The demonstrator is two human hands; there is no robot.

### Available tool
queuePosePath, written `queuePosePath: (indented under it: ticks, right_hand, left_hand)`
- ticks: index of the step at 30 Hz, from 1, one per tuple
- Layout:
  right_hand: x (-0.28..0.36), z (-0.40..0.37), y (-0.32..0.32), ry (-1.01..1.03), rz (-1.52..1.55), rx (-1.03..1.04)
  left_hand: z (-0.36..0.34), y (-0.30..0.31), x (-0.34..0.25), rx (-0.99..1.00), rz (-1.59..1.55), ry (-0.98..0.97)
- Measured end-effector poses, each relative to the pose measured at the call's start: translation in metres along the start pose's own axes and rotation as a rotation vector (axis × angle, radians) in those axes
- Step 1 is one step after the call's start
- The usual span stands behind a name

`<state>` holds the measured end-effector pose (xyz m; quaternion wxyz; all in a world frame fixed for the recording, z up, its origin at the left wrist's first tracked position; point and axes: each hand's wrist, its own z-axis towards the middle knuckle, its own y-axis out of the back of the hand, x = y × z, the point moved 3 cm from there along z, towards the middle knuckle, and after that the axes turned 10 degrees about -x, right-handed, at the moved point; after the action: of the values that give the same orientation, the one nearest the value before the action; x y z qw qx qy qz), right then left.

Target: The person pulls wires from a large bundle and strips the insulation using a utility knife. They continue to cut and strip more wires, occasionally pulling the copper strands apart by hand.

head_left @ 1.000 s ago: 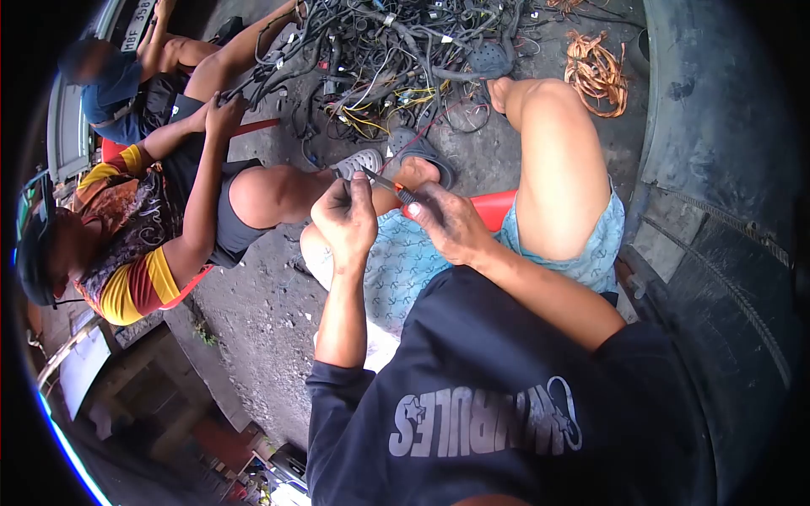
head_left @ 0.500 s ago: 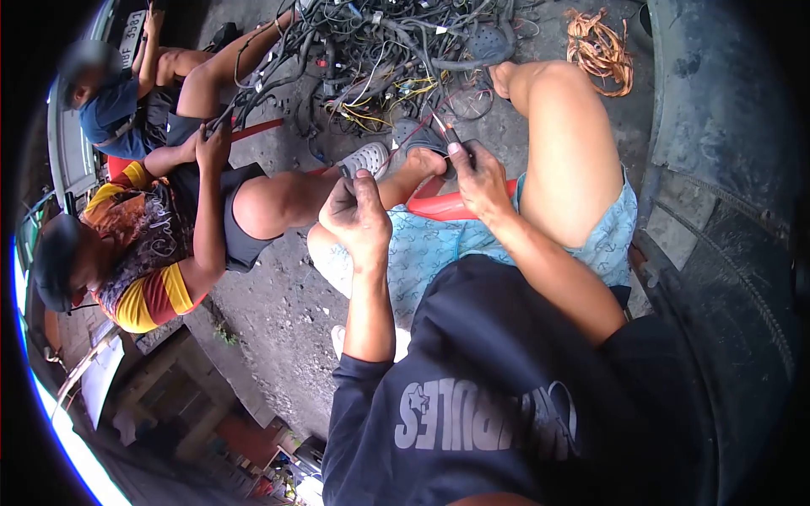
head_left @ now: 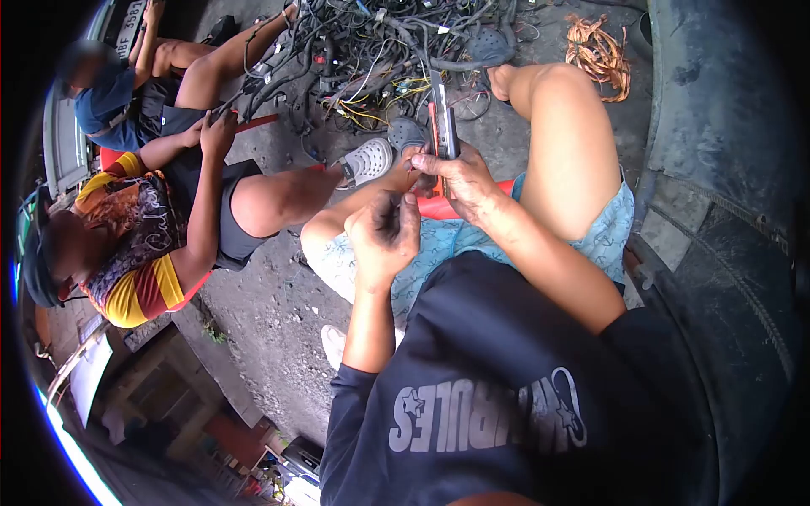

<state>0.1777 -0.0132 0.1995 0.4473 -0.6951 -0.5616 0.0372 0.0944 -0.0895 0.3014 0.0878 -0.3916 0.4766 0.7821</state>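
Note:
My right hand (head_left: 462, 181) is closed around a utility knife (head_left: 445, 135) with a black and orange-red body, its blade pointing up and away from me. Close beside it, my left hand (head_left: 381, 234) is curled with the thumb pressed against the fingers; whatever it may pinch is too small or hidden to tell. Both hands are dark with grime and hover above my lap, over blue patterned shorts (head_left: 422, 253). Beyond the knife tip lies a big tangle of cables (head_left: 371, 59), mostly black with some yellow and white.
A bundle of bare copper strands (head_left: 599, 55) lies at the upper right. To my left sits a co-worker in a striped-sleeve shirt (head_left: 143, 253), hands on black cables, with another person (head_left: 110, 105) beyond. A dark panel (head_left: 726, 126) stands on my right.
My right hand has turned the knife, so its long blade now shows upright. My left hand has shifted right and slightly down, nearer to the right hand.

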Motion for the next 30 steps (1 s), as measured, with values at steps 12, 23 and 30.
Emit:
queuePosePath:
  ticks: [12, 23, 30]
  right_hand:
    - [0.004, 0.000, 0.006, 0.024, 0.041, -0.006]
    - [0.004, -0.001, 0.009, 0.053, 0.006, -0.008]
    - [0.010, -0.008, 0.005, 0.055, -0.112, -0.048]
  left_hand:
    - [-0.017, 0.001, 0.033, 0.134, -0.587, 0.507]
    - [-0.011, 0.011, 0.020, 0.001, -0.231, 0.060]
    - [-0.001, 0.009, 0.046, -0.141, -0.284, 0.000]
